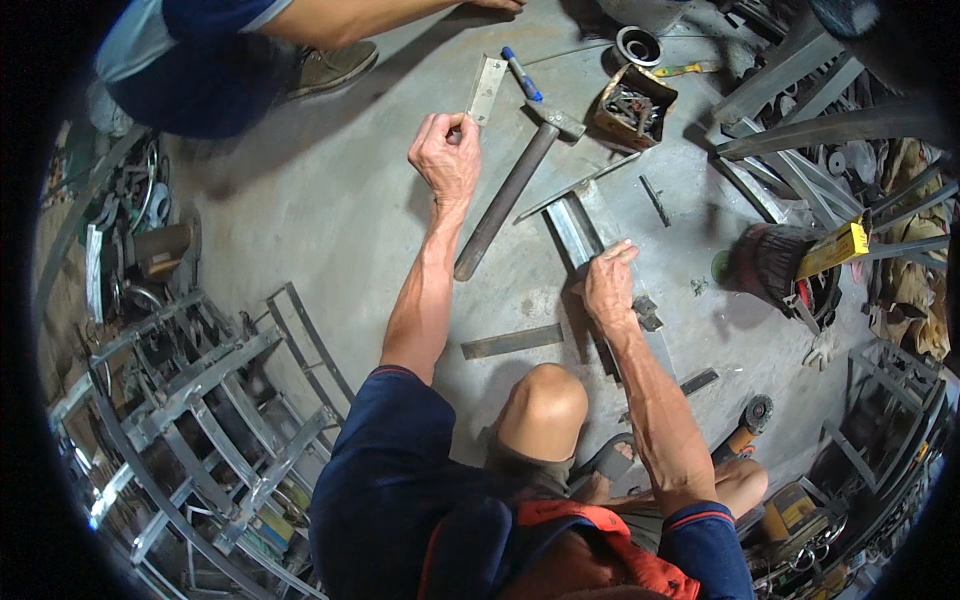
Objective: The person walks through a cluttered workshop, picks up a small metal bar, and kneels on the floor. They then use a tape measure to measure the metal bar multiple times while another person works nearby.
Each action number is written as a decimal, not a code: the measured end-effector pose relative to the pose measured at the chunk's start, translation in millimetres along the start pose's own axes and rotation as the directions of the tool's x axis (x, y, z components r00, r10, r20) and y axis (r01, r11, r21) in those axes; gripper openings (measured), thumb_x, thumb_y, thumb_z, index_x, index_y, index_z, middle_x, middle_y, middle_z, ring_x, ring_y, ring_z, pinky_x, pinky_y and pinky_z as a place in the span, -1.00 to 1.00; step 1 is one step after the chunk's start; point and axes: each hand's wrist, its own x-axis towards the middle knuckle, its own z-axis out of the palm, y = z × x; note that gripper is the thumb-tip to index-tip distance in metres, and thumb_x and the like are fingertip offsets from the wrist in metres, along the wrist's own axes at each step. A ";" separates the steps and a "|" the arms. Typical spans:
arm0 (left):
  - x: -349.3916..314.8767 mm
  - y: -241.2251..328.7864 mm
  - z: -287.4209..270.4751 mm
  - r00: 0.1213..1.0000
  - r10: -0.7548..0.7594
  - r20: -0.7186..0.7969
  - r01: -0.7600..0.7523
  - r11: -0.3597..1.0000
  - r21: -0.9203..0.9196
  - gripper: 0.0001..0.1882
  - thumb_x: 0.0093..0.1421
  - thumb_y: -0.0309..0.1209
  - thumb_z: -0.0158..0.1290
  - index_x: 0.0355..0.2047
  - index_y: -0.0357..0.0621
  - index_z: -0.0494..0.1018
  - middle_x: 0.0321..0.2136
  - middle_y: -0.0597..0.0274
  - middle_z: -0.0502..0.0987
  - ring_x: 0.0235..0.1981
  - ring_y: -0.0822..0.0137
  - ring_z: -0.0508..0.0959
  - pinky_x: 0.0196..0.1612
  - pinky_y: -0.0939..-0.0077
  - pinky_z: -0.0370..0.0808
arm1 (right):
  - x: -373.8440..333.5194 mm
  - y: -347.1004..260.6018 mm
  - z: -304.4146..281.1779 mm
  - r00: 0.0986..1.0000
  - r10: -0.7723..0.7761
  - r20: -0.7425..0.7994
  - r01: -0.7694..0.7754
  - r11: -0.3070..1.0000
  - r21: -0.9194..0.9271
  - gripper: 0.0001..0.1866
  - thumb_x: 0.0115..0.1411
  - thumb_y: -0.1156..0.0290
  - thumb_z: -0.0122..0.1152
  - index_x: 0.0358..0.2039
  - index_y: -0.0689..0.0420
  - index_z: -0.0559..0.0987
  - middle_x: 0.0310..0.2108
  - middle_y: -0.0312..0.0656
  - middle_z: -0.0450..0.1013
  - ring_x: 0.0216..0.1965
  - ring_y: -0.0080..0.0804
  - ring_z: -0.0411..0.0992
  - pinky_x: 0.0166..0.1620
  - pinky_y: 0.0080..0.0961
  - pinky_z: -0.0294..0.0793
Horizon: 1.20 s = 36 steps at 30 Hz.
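Observation:
My left hand (445,157) is closed, its thumb and fingers pinching the near end of a short flat metal piece (488,88) with small dark marks. My right hand (609,284) grips a grey steel channel (572,228) lying on a wider metal piece on the floor. The fingers' undersides are hidden there. Between my arms, a hammer (508,196) lies with its head pointing away from me. A blue marker (521,73) rests beyond the hammer head, beside the held piece. A thin metal strip (512,341) is on the floor before my knee.
A box of small metal parts (634,108) stands far right of the hammer. An angle grinder (745,427) lies by my right knee. Right, a dark bucket (770,265) has a yellow box on it. Welded steel frames (205,410) crowd the left. Another person's shoe (333,72) is far left.

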 end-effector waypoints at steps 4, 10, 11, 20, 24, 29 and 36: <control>-7.3 18.7 -32.3 0.999 -0.018 -0.032 0.018 1.000 -0.009 -0.87 0.00 -0.58 0.26 -0.57 -0.25 0.50 -0.65 0.29 0.45 -0.66 0.44 0.36 -0.56 0.49 0.30 | -1.8 1.4 0.6 0.998 -0.036 -0.052 0.038 0.998 0.046 0.20 -0.22 0.35 0.64 0.12 0.89 0.01 -0.09 0.51 0.23 -0.24 0.23 0.50 -0.21 -0.26 0.61; -16.3 25.8 -61.9 0.999 0.023 -0.043 -0.021 0.999 0.036 -0.87 0.01 -0.56 0.26 -0.58 -0.25 0.50 -0.64 0.32 0.46 -0.66 0.46 0.37 -0.56 0.48 0.30 | -2.3 1.2 -2.1 0.997 -0.063 -0.052 0.066 0.997 0.044 0.22 -0.26 0.35 0.66 0.11 0.91 0.00 -0.12 0.50 0.25 -0.24 0.17 0.50 -0.24 -0.31 0.60; -19.9 25.7 -64.6 0.997 -0.071 -0.014 0.071 0.997 -0.007 -0.87 0.02 -0.55 0.26 -0.56 -0.25 0.51 -0.64 0.32 0.47 -0.65 0.47 0.36 -0.56 0.49 0.29 | -2.4 1.7 -1.1 0.996 -0.068 -0.066 0.069 0.998 0.012 0.21 -0.23 0.36 0.65 0.13 0.90 0.00 -0.10 0.50 0.24 -0.28 0.13 0.54 -0.28 -0.34 0.62; -47.7 -1.6 -88.7 0.336 -0.392 0.857 0.823 -0.321 -0.469 -0.86 0.22 -0.42 0.11 -0.33 -0.26 0.45 -0.50 0.22 0.41 -0.52 0.43 0.33 -0.47 0.54 0.24 | 5.3 6.6 11.6 0.991 -0.103 -0.081 0.103 0.995 -0.003 0.15 -0.30 0.30 0.69 0.00 0.95 0.15 -0.13 0.66 0.27 -0.12 0.28 0.41 -0.15 -0.25 0.56; -64.8 -2.8 -90.9 0.367 -0.243 0.898 0.741 -0.507 -0.440 -0.85 0.24 -0.41 0.14 -0.34 -0.25 0.48 -0.49 0.17 0.44 -0.51 0.39 0.36 -0.46 0.55 0.27 | 3.2 6.2 6.9 0.995 -0.083 -0.055 0.083 0.997 -0.002 0.13 -0.30 0.29 0.68 -0.02 0.95 0.18 -0.13 0.68 0.28 -0.11 0.28 0.40 -0.16 -0.23 0.57; -73.5 1.0 -94.2 0.423 -0.088 0.902 0.672 -0.637 -0.377 -0.81 0.22 -0.41 0.14 -0.26 -0.27 0.43 -0.48 0.24 0.36 -0.48 0.42 0.28 -0.44 0.57 0.23 | 2.2 5.2 1.6 0.994 -0.106 -0.018 0.104 0.991 -0.080 0.14 -0.17 0.33 0.59 0.11 0.92 0.04 -0.18 0.53 0.30 -0.29 0.00 0.53 -0.34 -0.45 0.60; -77.5 9.6 -104.5 0.465 -0.075 0.882 0.644 -0.656 -0.395 -0.81 0.22 -0.41 0.14 -0.24 -0.27 0.42 -0.47 0.26 0.34 -0.48 0.43 0.27 -0.44 0.58 0.22 | 2.9 3.1 2.6 0.992 -0.109 -0.058 0.106 0.993 -0.055 0.17 -0.21 0.32 0.62 0.09 0.94 0.06 -0.17 0.58 0.29 -0.25 0.04 0.51 -0.28 -0.48 0.60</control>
